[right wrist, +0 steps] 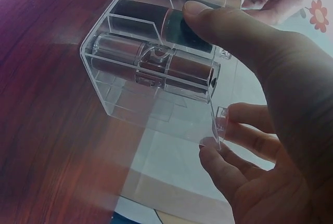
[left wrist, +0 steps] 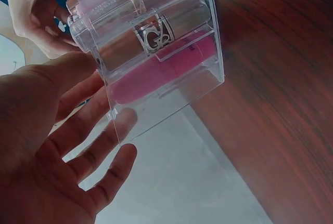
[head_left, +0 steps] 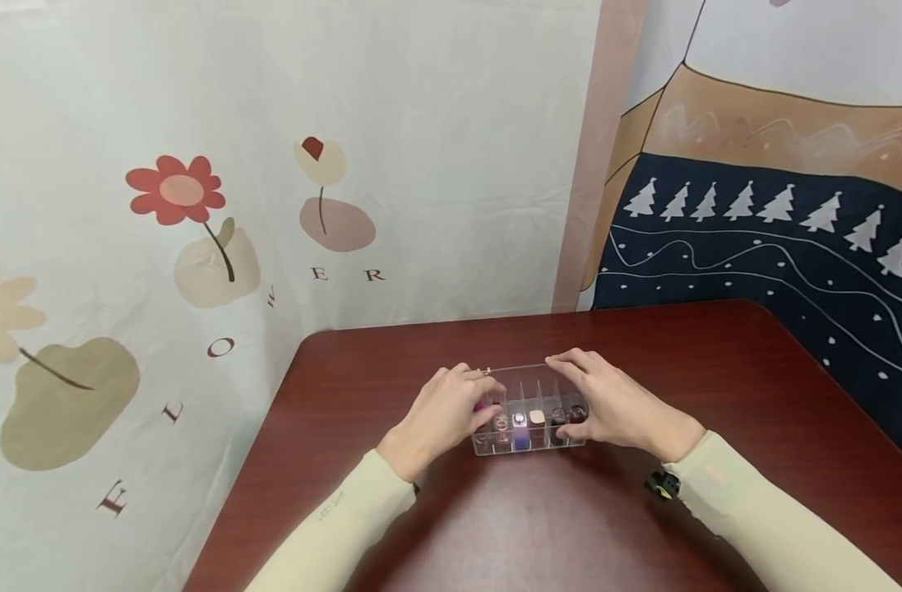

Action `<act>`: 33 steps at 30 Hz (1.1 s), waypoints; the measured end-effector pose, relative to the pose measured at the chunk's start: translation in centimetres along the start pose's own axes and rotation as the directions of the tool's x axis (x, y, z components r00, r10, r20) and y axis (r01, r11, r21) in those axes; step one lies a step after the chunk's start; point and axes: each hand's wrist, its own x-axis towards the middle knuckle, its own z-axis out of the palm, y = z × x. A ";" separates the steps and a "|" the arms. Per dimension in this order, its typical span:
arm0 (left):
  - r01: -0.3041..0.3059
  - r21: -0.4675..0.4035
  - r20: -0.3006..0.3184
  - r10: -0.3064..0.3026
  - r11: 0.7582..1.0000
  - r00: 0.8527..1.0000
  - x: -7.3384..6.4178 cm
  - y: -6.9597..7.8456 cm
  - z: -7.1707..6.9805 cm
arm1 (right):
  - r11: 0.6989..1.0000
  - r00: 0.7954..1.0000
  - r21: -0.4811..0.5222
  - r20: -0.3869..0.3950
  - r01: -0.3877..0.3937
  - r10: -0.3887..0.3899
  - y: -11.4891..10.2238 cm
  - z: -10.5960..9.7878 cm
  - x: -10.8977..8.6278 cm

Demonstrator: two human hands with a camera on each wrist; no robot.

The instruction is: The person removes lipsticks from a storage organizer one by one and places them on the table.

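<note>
A clear plastic organizer [head_left: 541,449] with narrow compartments sits on the table, a taller transparent panel rising at its back. My left hand [head_left: 446,409] grips its left end, thumb at the near side and fingers spread behind the clear wall. At the other end my right hand [head_left: 615,404] holds it, thumb over a dark tube [right wrist: 139,17] and fingers at the rear panel's edge. Lipstick-like tubes fill the compartments: a pink one [left wrist: 161,76], one with a metallic emblem [left wrist: 156,38], a blue-purple one [head_left: 520,440] and a clear-cased brownish one [right wrist: 153,60].
The reddish-brown table [head_left: 451,526] carries the organizer near its middle. A pale flower-printed curtain [head_left: 436,164] hangs along the back and left. On the right hangs a dark cloth [head_left: 717,255] with white trees.
</note>
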 end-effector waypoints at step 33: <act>-0.033 -0.073 -0.135 0.023 0.997 0.991 -0.3 0.0 -0.4 | 1.000 0.999 -0.013 -0.029 0.023 -0.023 -0.2 -0.1 -0.1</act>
